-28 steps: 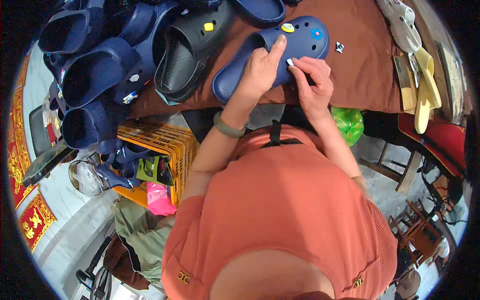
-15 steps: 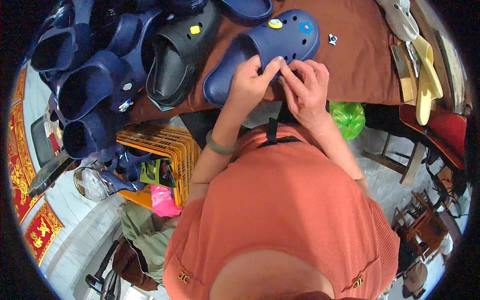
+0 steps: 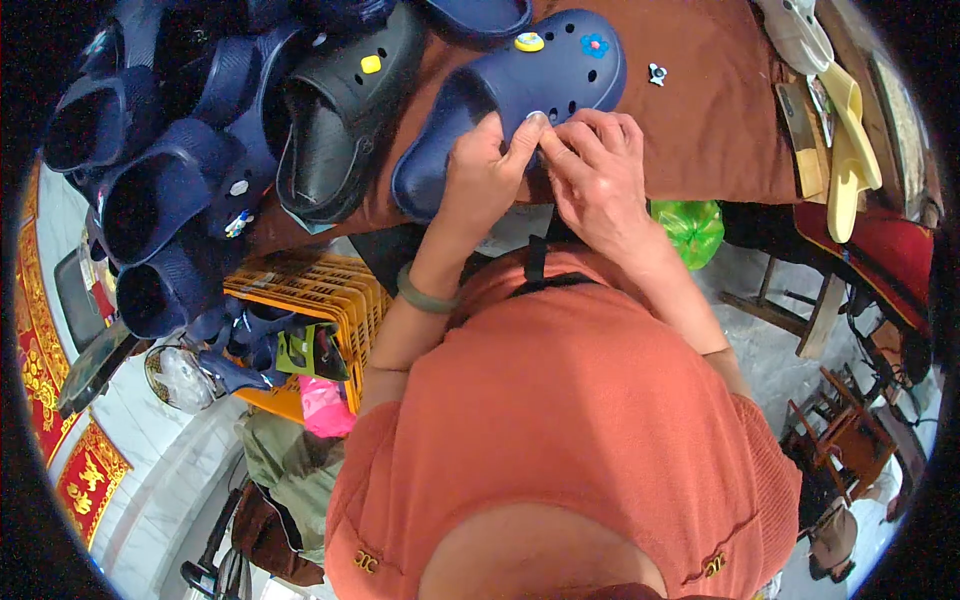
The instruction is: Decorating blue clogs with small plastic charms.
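A navy clog (image 3: pixel 545 70) lies on the brown cloth, its toe toward the upper right. A yellow-and-white charm (image 3: pixel 529 42) and a blue flower charm (image 3: pixel 595 45) sit on its upper. My left hand (image 3: pixel 487 170) grips the near side of the clog, fingers curled at the foot opening and thumb stretched toward the vent holes. My right hand (image 3: pixel 600 175) meets that thumb in a pinch at the clog's near edge. A small whitish spot shows at the thumb tip; whether it is a charm or a nail I cannot tell. One loose charm (image 3: pixel 657 75) rests right of the clog.
A black clog (image 3: pixel 345 130) with a yellow charm stands left, beside piled navy clogs (image 3: pixel 165 180). An orange crate (image 3: pixel 345 300) is below the table's edge (image 3: pixel 720 198). At the right lie a pale yellow slipper sole (image 3: pixel 850 150) and a grey clog (image 3: pixel 800 35). A green bag (image 3: pixel 690 232) hangs beneath.
The clog and both hands appear slightly farther left, as does most of the scene. The right fingers have curled in closer beside the left thumb.
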Demonstrator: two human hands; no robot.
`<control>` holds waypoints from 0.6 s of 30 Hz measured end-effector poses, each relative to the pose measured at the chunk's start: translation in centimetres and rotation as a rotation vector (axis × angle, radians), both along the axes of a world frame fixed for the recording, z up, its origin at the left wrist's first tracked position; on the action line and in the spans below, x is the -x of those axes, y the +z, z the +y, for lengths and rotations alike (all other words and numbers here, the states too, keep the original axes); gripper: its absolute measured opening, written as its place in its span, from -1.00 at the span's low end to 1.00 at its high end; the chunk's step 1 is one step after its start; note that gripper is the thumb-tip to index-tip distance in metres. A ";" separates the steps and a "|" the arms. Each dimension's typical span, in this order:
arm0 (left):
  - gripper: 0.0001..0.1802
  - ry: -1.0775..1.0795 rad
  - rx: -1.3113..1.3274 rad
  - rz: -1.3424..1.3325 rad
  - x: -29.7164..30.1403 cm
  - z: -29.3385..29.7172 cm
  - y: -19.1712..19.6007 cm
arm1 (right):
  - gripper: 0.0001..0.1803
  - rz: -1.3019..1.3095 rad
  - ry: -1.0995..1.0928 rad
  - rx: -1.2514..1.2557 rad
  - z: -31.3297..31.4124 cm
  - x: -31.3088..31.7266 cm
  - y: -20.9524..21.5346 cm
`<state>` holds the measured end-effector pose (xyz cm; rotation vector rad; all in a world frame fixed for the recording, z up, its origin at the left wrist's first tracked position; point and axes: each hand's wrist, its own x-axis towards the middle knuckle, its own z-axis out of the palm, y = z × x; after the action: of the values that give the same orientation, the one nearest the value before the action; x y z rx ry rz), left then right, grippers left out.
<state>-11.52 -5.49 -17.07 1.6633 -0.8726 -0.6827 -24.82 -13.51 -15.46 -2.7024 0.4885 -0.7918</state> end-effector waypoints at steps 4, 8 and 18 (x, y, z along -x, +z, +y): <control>-0.71 -0.032 0.092 0.108 -0.2 -0.2 0.4 | -0.55 -0.006 -0.010 -0.007 0.0 0.0 -0.2; -0.74 -0.088 0.120 0.154 -0.3 -0.3 0.4 | -0.66 -0.149 0.014 -0.130 -0.7 0.3 -1.2; -0.68 -0.047 0.066 0.117 0.4 -1.0 0.5 | -0.73 -0.109 -0.561 -0.088 -11.5 4.4 -4.6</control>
<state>-11.88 -6.48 -16.54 1.5328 -0.8435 -0.7684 -29.21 -24.98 -20.06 -2.4391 1.2502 -1.0148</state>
